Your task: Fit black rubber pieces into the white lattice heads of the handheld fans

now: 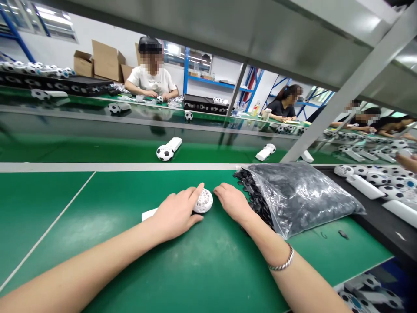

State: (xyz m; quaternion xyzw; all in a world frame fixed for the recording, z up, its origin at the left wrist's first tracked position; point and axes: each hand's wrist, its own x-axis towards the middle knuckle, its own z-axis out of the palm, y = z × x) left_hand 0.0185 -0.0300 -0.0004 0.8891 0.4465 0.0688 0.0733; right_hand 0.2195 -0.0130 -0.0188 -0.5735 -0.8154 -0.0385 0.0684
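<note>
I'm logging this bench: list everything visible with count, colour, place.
Table: one, green, foreground
Held fan: one, white, table centre
Bag: one, clear, right of held fan
Parts: many, black, in bag
Belt: one, green, beyond table
Belt fans: at least three, white and black, on belt
Trays: at least three, black, right, far side
Cartons: at least two, brown, back left
Racks: several, blue, background
Coworkers: at least four, white or dark tops, across belt
Shelf: one, grey, overhead
Bracelet: one, silver, right wrist
Left hand: one, bare, on held fan
Right hand: one, bare, near bag

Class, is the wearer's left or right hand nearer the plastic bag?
Right. The right hand is beside the open plastic bag; the left hand is farther off, on the white fan.
</note>
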